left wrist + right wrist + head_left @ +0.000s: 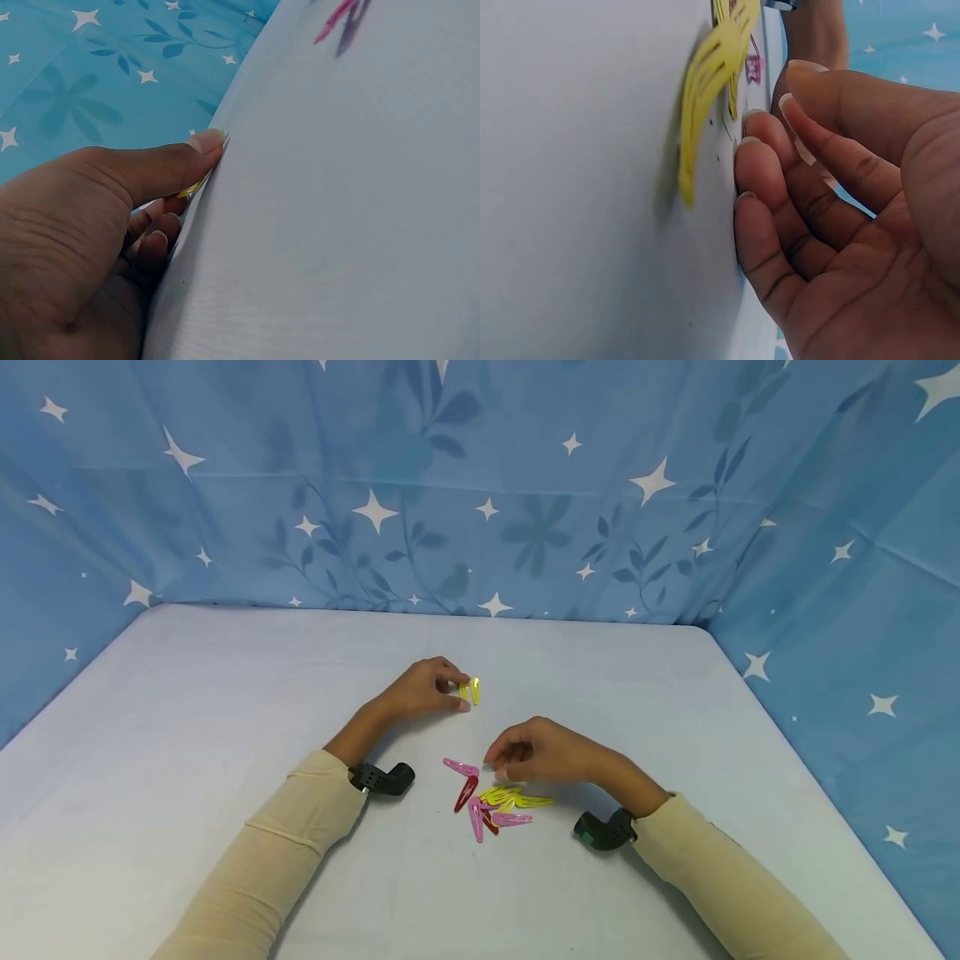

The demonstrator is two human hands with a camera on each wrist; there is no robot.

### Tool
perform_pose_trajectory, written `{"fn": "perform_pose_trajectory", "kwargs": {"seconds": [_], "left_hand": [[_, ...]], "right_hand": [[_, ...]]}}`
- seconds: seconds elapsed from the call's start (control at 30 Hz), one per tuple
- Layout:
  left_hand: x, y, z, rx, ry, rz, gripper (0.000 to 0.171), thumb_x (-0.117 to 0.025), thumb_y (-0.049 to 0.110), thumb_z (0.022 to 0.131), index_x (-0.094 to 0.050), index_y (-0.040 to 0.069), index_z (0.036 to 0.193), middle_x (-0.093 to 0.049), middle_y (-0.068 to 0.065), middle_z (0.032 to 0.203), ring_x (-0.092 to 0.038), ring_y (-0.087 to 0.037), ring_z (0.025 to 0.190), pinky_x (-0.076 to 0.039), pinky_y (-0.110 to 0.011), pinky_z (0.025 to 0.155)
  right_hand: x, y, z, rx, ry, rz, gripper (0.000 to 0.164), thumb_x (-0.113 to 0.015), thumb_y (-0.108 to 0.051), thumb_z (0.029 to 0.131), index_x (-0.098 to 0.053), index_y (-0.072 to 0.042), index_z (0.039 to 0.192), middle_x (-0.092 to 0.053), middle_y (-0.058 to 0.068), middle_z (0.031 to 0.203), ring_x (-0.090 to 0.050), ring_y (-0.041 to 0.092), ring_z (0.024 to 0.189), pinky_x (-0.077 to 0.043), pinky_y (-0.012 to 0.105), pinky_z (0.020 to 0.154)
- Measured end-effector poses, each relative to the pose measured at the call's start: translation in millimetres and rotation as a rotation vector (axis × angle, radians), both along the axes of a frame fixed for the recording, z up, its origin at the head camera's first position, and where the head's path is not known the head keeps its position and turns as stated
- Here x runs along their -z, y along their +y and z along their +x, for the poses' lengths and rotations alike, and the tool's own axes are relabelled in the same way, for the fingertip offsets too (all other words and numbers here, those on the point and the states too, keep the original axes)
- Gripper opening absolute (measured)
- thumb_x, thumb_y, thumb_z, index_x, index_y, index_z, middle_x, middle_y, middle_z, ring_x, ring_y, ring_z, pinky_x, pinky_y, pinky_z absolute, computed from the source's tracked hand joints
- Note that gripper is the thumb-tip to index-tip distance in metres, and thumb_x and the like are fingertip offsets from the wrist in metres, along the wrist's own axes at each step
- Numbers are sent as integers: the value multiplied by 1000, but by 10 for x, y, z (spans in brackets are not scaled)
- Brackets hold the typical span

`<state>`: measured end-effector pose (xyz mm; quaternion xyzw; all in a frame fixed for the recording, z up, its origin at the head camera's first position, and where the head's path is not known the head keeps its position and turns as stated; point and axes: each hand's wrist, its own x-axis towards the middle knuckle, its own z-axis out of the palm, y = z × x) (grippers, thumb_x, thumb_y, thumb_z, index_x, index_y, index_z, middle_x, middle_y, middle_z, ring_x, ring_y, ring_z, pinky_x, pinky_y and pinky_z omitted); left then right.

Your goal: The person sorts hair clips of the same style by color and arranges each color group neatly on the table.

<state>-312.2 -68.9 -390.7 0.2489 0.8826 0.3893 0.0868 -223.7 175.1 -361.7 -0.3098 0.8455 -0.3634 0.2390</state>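
Observation:
Toward the far middle of the table, my left hand (423, 689) pinches a yellow snap hair clip (463, 692) between thumb and forefinger. A second yellow clip (476, 691) lies right beside it. In the left wrist view the thumb (176, 165) hides most of the yellow. My right hand (547, 752) hovers just behind a loose pile of clips, fingers loosely bent and holding nothing. That pile has several yellow clips (534, 801), pink clips (476, 820) and red clips (466, 794), some overlapping. Yellow clips (709, 75) show beside the right fingertips in the right wrist view.
A white cloth-covered table (225, 710) spreads around the hands. Blue curtain (480, 527) with white stars stands along its back and right side. Black wrist cameras (384, 778) are strapped to both forearms, close above the tabletop.

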Motion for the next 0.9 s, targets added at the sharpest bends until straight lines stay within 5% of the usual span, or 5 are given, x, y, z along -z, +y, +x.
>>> {"fn": "perform_pose_trajectory", "kwargs": {"seconds": [0.5,0.9], "left_hand": [[22,-5,39,-22,18,27,46,-77,19,85,-67,3,127,-61,-14,117,-56,-24,97,-46,-32,83],[13,-11,34,-18,23,46,46,-76,20,85,-67,3,127,-61,-14,118,-56,-23,97,-46,-33,83]], "right_hand": [[2,-35,97,-73,-57,-5,23,-77,-17,85,-73,-13,108,-69,-1,100,-61,12,83,-53,23,75],[19,-74,157,-101,40,41,23,-79,-16,83,-73,-15,106,-65,-4,99,-57,10,87,-52,22,78]]}}
